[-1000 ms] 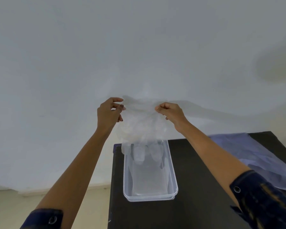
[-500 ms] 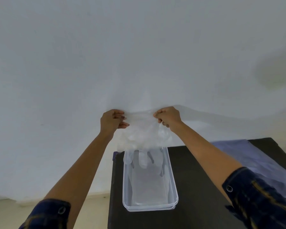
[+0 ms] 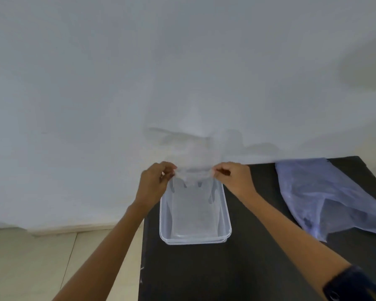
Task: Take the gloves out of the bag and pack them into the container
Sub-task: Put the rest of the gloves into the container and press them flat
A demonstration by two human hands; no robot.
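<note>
White wall fills the background behind a black table (image 3: pixel 258 268), where your left hand (image 3: pixel 154 185) and right hand (image 3: pixel 232 179) each pinch a top corner of a thin clear glove (image 3: pixel 192 177), stretched between your grips just above the far end of the clear container (image 3: pixel 226 216). It looks light, limp and slippery, so grip the cuff corners firmly, arms outstretched, knuckles up.

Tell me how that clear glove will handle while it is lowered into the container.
The clear glove looks floppy: it sags between the left hand and right hand. Probably very light, being thin and see-through. It may crumple inside the clear container rather than lie flat.
</note>
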